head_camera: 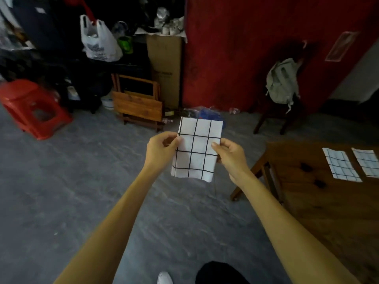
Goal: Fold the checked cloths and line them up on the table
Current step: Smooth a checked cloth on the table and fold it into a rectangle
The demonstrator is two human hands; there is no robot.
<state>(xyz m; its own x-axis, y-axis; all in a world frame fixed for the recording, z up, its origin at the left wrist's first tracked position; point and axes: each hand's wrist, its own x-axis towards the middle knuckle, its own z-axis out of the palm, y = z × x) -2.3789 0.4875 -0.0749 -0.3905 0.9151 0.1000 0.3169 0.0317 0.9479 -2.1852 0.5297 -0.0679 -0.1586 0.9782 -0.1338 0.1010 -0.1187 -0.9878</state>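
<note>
A folded white cloth with a black check (196, 149) hangs in the air over the grey floor, held upright between both hands. My left hand (162, 148) pinches its left edge and my right hand (230, 154) pinches its right edge. At the right stands a brown wooden table (320, 201). Two folded checked cloths lie flat side by side on its far part, one (340, 165) to the left of the other (367, 162), which runs to the frame's edge.
A red plastic stool (33, 107) stands at the left. A folded wooden table (137, 103) and a tall cardboard box (165, 66) lean at the back. A chair with a grey backpack (283, 83) stands by the red wall. Blue plastic bags (207, 113) lie on the floor.
</note>
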